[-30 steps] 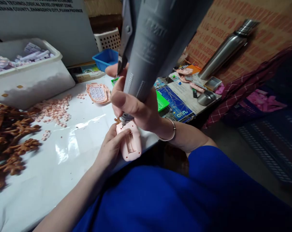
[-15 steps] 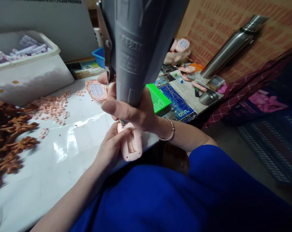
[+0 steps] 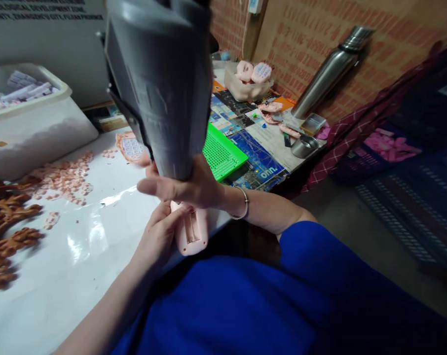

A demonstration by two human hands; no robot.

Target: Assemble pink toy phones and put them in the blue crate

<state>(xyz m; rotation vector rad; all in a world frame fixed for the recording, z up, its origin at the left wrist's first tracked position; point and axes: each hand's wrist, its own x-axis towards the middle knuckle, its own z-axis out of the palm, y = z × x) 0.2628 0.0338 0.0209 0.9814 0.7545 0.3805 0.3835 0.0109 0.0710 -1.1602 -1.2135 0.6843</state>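
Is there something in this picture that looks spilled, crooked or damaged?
Small pink plastic pieces lie scattered loose on the white table rather than in a bin. The steel flask leans tilted against the wall. Otherwise nothing looks damaged: the right hand grips the grey power screwdriver over the pink casing held by the left hand.

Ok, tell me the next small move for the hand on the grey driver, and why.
Probably keep the grey power screwdriver pressed straight down: the right hand holds it upright over the pink plastic toy-phone shell, which the left hand steadies at the table edge.
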